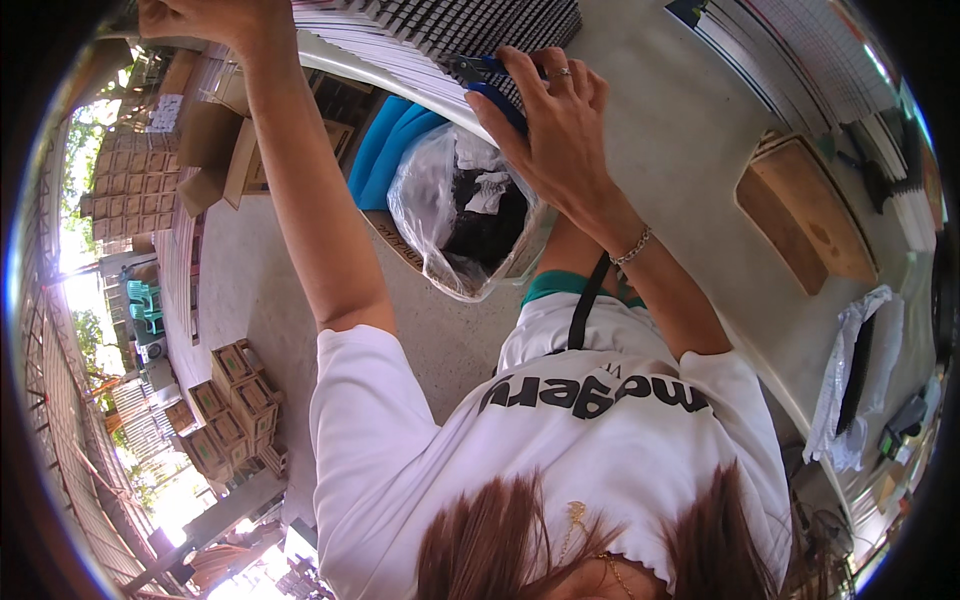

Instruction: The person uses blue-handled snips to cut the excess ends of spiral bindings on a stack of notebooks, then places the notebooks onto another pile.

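My right hand (560,125) is closed around blue-handled scissors (497,103), their dark blades pointing left. It is held at the near edge of a thick stack of sheets (400,45) with white edges and a dark grid pattern. My left hand (215,18) reaches up to the top left, beyond the stack's left side. The top of the picture cuts it off, so most of its fingers and anything in them are hidden.
Below the stack stands a clear plastic bag (425,200) with dark and white scraps, beside a blue padded thing (385,150). A wooden block (810,215) and more sheets (790,55) lie on the right of the table (660,120). Cartons (235,400) are stacked on the left floor.
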Action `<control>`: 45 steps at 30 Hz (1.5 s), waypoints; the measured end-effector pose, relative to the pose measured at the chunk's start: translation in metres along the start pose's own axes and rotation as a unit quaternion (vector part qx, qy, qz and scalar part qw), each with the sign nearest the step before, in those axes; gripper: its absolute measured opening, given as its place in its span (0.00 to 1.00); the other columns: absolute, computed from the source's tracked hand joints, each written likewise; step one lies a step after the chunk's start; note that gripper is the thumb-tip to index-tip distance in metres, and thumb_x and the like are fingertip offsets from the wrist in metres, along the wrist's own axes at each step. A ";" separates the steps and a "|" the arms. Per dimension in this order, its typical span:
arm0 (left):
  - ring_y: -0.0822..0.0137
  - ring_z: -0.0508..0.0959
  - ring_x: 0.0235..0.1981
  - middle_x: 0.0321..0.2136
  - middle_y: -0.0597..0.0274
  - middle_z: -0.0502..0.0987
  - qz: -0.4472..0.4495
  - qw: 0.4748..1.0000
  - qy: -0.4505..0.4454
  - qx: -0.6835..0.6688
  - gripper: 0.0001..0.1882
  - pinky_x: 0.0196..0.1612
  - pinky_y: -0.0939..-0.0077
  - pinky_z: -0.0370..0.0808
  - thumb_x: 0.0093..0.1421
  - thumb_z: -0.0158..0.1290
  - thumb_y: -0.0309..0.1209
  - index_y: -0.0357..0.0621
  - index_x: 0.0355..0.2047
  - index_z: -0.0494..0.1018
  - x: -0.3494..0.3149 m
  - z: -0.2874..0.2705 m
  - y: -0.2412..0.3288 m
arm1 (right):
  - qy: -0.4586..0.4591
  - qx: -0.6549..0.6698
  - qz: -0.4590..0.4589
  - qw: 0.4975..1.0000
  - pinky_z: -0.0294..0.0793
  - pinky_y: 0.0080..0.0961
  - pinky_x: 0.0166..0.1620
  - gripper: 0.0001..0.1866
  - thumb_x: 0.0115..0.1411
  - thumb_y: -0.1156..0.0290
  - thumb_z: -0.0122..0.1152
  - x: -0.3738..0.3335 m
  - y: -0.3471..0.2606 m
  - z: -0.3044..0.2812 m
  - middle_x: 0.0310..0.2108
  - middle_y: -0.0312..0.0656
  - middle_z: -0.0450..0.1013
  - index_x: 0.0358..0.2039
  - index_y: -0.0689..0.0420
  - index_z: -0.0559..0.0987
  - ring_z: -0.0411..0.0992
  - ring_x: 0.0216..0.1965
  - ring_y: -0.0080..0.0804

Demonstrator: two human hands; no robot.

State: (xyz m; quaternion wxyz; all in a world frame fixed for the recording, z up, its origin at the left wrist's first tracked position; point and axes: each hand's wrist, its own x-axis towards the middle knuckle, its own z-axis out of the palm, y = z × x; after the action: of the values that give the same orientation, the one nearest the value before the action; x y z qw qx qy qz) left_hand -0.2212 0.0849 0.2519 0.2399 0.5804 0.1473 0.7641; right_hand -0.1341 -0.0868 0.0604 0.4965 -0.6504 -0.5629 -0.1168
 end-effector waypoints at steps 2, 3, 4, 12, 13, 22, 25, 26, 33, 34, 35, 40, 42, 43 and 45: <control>0.75 0.74 0.30 0.28 0.65 0.73 -0.002 1.000 0.000 0.003 0.22 0.33 0.82 0.72 0.65 0.45 0.47 0.39 0.42 0.72 0.001 -0.002 -0.001 | 0.004 0.001 -0.004 1.000 0.61 0.42 0.49 0.25 0.61 0.48 0.57 -0.002 0.000 0.002 0.41 0.49 0.72 0.46 0.58 0.77 0.68 0.43 0.39; 0.75 0.74 0.30 0.28 0.65 0.73 -0.002 1.000 0.000 0.004 0.22 0.34 0.82 0.72 0.65 0.45 0.47 0.39 0.42 0.72 0.001 -0.003 -0.001 | 0.008 0.002 -0.008 1.000 0.64 0.39 0.46 0.25 0.61 0.47 0.57 -0.002 0.000 0.003 0.38 0.50 0.72 0.45 0.57 0.77 0.69 0.40 0.37; 0.75 0.74 0.30 0.28 0.65 0.73 -0.003 1.000 0.000 0.006 0.22 0.34 0.82 0.71 0.65 0.45 0.48 0.39 0.42 0.72 0.002 -0.004 -0.002 | 0.008 0.002 -0.008 1.000 0.64 0.39 0.46 0.25 0.61 0.47 0.57 0.000 0.002 0.003 0.38 0.50 0.72 0.45 0.57 0.77 0.69 0.40 0.37; 0.75 0.73 0.32 0.29 0.66 0.72 -0.007 1.000 -0.006 0.017 0.22 0.35 0.82 0.71 0.65 0.44 0.48 0.40 0.43 0.72 0.007 -0.005 -0.012 | -0.089 0.224 0.104 0.965 0.67 0.35 0.45 0.30 0.62 0.44 0.55 -0.003 0.010 -0.002 0.38 0.53 0.73 0.47 0.59 0.76 0.71 0.37 0.39; 0.75 0.73 0.32 0.29 0.66 0.72 -0.008 1.000 -0.007 0.017 0.22 0.36 0.82 0.70 0.65 0.44 0.48 0.40 0.44 0.72 0.007 -0.004 -0.014 | -0.011 0.042 0.010 0.999 0.64 0.41 0.51 0.29 0.61 0.44 0.55 -0.006 0.010 0.000 0.41 0.53 0.72 0.48 0.59 0.76 0.70 0.42 0.42; 0.76 0.72 0.34 0.30 0.66 0.71 -0.009 1.000 -0.013 0.020 0.23 0.37 0.82 0.69 0.66 0.43 0.49 0.41 0.45 0.71 0.010 -0.005 -0.018 | -0.192 0.233 0.145 0.942 0.69 0.33 0.44 0.25 0.63 0.48 0.55 -0.004 0.004 -0.005 0.39 0.50 0.73 0.46 0.57 0.76 0.72 0.39 0.35; 0.76 0.72 0.34 0.30 0.67 0.71 -0.009 1.000 -0.014 0.021 0.23 0.38 0.82 0.69 0.66 0.42 0.49 0.42 0.45 0.71 0.010 -0.005 -0.019 | -0.169 0.250 0.139 0.943 0.70 0.33 0.44 0.25 0.63 0.48 0.54 -0.007 0.007 -0.006 0.40 0.51 0.73 0.45 0.58 0.76 0.72 0.40 0.36; 0.76 0.72 0.35 0.30 0.67 0.71 -0.010 1.000 -0.014 0.020 0.23 0.38 0.82 0.69 0.66 0.42 0.49 0.42 0.45 0.71 0.011 -0.006 -0.019 | -0.157 0.260 0.136 0.943 0.70 0.34 0.44 0.25 0.64 0.48 0.54 -0.007 0.008 -0.006 0.40 0.51 0.73 0.45 0.58 0.76 0.73 0.40 0.37; 0.76 0.71 0.36 0.30 0.67 0.70 -0.010 1.000 -0.016 0.023 0.23 0.40 0.82 0.68 0.66 0.41 0.50 0.42 0.46 0.70 0.012 -0.006 -0.019 | -0.009 0.028 0.020 0.999 0.60 0.45 0.54 0.28 0.61 0.44 0.56 -0.013 0.012 0.004 0.42 0.53 0.72 0.48 0.56 0.76 0.69 0.46 0.46; 0.76 0.71 0.36 0.30 0.67 0.70 -0.008 1.000 -0.017 0.025 0.23 0.40 0.82 0.68 0.66 0.41 0.50 0.43 0.46 0.70 0.012 -0.006 -0.019 | 0.003 0.022 0.011 1.000 0.57 0.48 0.56 0.29 0.59 0.43 0.57 -0.013 0.014 0.007 0.42 0.53 0.72 0.49 0.55 0.75 0.67 0.47 0.47; 0.76 0.71 0.36 0.31 0.67 0.70 -0.008 1.000 -0.017 0.025 0.23 0.40 0.82 0.68 0.66 0.41 0.50 0.43 0.46 0.70 0.012 -0.006 -0.019 | 0.003 0.022 0.011 1.000 0.57 0.48 0.56 0.29 0.59 0.43 0.57 -0.013 0.015 0.010 0.42 0.53 0.72 0.49 0.55 0.75 0.67 0.47 0.47; 0.77 0.71 0.37 0.31 0.68 0.69 -0.007 0.999 -0.016 0.028 0.24 0.41 0.82 0.67 0.67 0.41 0.51 0.43 0.47 0.69 0.012 -0.009 -0.019 | 0.018 0.022 0.013 1.000 0.55 0.48 0.56 0.29 0.57 0.44 0.61 -0.015 0.015 0.015 0.43 0.53 0.70 0.50 0.53 0.75 0.66 0.48 0.46; 0.77 0.71 0.38 0.31 0.68 0.69 -0.007 0.999 -0.016 0.031 0.24 0.41 0.82 0.67 0.67 0.40 0.51 0.43 0.47 0.69 0.012 -0.009 -0.019 | 0.023 0.014 0.005 1.000 0.55 0.48 0.56 0.29 0.57 0.44 0.61 -0.017 0.018 0.015 0.44 0.52 0.70 0.50 0.53 0.75 0.66 0.49 0.46; 0.77 0.70 0.38 0.31 0.68 0.69 -0.006 0.999 -0.017 0.033 0.24 0.42 0.82 0.67 0.67 0.40 0.51 0.44 0.47 0.69 0.013 -0.010 -0.019 | 0.029 0.005 -0.003 1.000 0.55 0.48 0.57 0.29 0.57 0.44 0.60 -0.018 0.019 0.016 0.45 0.52 0.69 0.50 0.53 0.75 0.65 0.49 0.45; 0.77 0.70 0.38 0.31 0.68 0.69 -0.007 0.999 -0.016 0.033 0.24 0.42 0.82 0.67 0.67 0.40 0.51 0.44 0.48 0.69 0.012 -0.009 -0.020 | 0.015 0.010 -0.004 1.000 0.53 0.49 0.57 0.28 0.57 0.45 0.61 -0.020 0.018 0.017 0.46 0.52 0.69 0.50 0.53 0.75 0.64 0.50 0.45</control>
State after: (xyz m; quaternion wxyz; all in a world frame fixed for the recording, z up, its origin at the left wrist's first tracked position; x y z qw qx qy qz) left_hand -0.2289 0.1081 0.2489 0.2285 0.5994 0.1725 0.7475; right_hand -0.1323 -0.0832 0.0284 0.5108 -0.6412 -0.5593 -0.1232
